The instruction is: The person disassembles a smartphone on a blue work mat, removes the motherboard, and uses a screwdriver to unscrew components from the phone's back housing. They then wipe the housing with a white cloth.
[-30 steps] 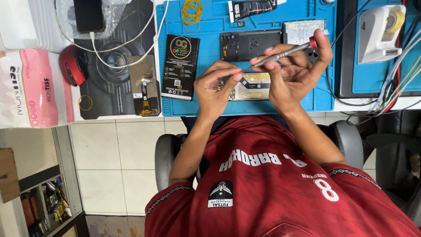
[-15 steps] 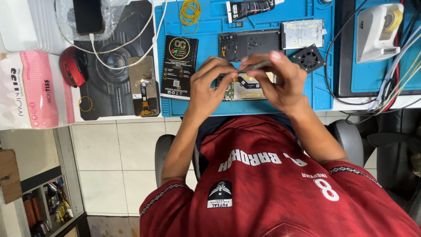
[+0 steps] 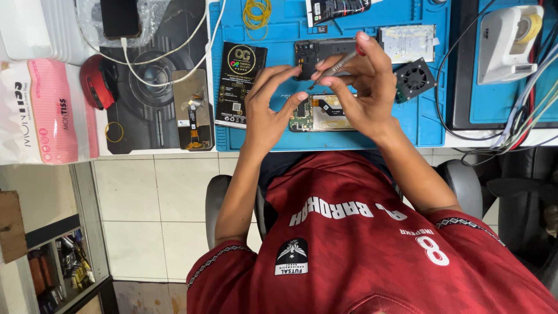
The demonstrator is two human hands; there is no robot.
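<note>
Screwdriver pinched in right hand, above open phone on blue mat; left hand beside phone, fingers loosely curled, holding nothing I can see.

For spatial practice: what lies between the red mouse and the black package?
Head view: a detached phone panel lies between red mouse and black package, on the dark mat.

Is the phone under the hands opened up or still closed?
Opened up: the phone lies on the blue mat with its circuit board and inner parts exposed.
</note>
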